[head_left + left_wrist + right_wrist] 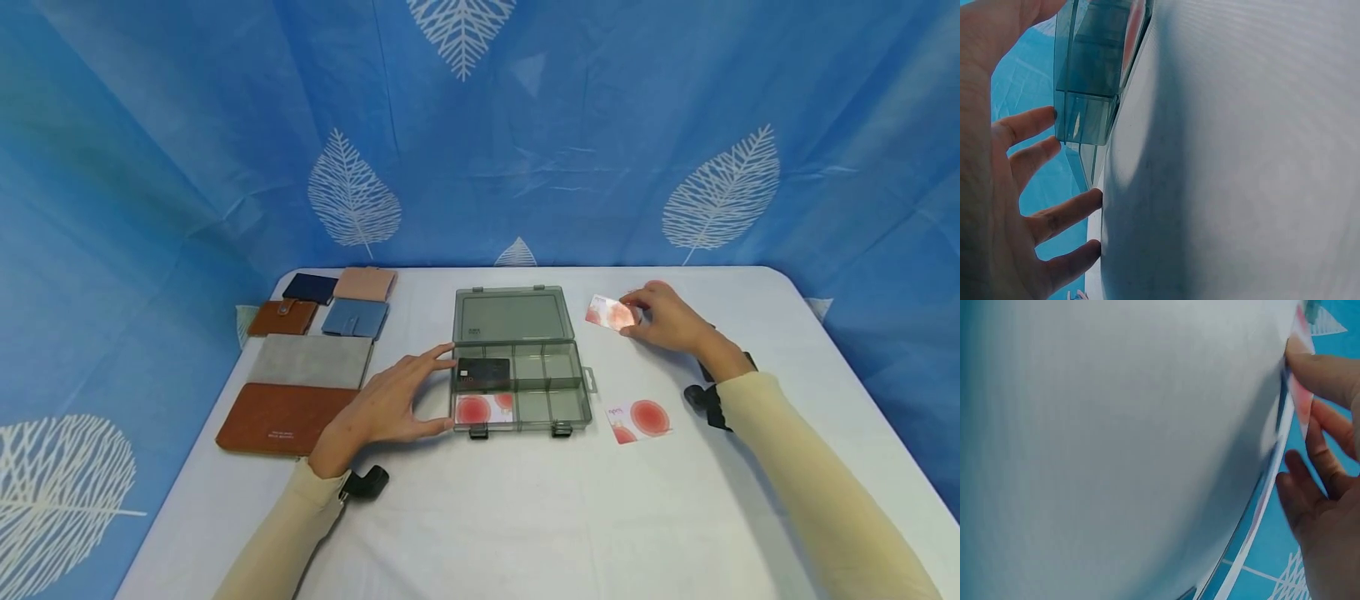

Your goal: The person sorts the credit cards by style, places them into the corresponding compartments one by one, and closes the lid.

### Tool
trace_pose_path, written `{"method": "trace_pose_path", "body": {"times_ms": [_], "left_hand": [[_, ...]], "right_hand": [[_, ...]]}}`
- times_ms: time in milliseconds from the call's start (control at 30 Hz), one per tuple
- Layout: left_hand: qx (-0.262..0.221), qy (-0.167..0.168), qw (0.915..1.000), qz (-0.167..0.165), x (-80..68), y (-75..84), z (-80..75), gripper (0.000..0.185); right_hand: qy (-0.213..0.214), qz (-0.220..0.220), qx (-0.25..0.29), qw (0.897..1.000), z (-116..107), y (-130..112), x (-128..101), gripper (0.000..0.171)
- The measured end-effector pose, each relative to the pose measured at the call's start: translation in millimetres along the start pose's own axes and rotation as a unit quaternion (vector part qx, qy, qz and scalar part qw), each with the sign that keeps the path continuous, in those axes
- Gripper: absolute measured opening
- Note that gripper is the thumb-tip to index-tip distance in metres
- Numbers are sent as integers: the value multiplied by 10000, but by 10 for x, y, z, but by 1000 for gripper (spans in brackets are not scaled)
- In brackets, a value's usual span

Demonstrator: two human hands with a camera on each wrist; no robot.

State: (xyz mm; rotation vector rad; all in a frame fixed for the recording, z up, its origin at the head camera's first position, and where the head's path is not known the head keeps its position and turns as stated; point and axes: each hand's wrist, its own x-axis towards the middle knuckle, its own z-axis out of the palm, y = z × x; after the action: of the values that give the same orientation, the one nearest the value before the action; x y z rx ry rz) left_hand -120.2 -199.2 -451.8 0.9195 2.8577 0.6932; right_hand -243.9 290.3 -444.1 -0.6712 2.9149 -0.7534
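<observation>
In the head view a grey translucent divider box (532, 407) stands in the middle of the table, its lid laid back. A black card (483, 373) lies in a left compartment, and a white card with red circles (474, 409) in the one before it. My left hand (382, 404) spans the box's left side, spread fingers and thumb touching its edge; the left wrist view shows fingertips at the box wall (1088, 119). Right of the lid, my right hand (667, 321) pinches a red-and-white card (602, 311) between thumb and fingers, slightly tilted.
Another red-and-white card (637, 419) lies right of the box. Part of a red card (660, 286) shows behind my right hand. At the left lie a brown wallet (277, 421), a grey wallet (311, 360) and several smaller wallets (356, 318). A blue curtain (525, 167) borders the table.
</observation>
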Motion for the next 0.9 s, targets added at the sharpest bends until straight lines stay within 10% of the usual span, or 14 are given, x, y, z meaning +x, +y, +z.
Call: {"method": "trace_pose_path", "body": {"times_ms": [433, 900], "left_hand": [[34, 8, 10000, -46, 10, 17, -10, 97], [30, 105, 9999, 93, 18, -24, 3, 96]], "right_hand": [[263, 865, 419, 9950, 7, -144, -183, 36], [1072, 746, 825, 9880, -29, -585, -381, 34]]}}
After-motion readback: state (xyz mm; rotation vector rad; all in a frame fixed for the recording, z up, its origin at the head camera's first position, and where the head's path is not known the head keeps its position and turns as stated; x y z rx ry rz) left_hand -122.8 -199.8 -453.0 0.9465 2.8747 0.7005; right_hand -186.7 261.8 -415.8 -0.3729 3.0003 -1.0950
